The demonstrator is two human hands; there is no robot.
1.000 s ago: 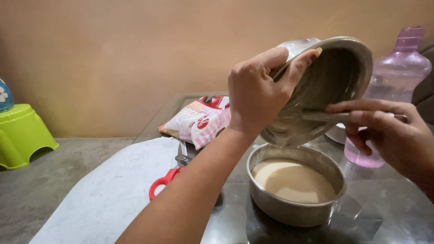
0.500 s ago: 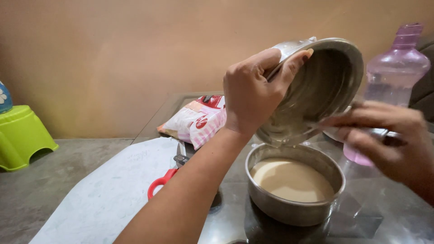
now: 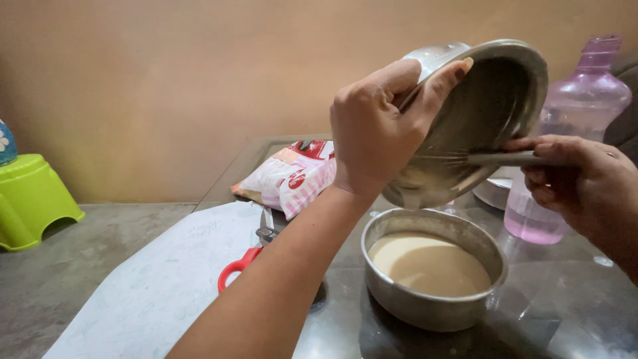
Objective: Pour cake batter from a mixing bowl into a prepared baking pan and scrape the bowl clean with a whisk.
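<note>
Gripping the rim of a tilted round steel mixing bowl, the left hand holds it tipped well over, mouth down toward a round metal cake tin on the dark glass desk. The right hand is clenched on the steel handle of a wire whisk whose wires rest inside the bowl. Pale batter already lies in the tin. Scraping out the last batter looks to be the step in hand; it calls for sweeping the whisk down the bowl wall. Behind stand a pink plastic bottle, a pink-and-white packet, red-handled scissors and a green plastic stool.
</note>
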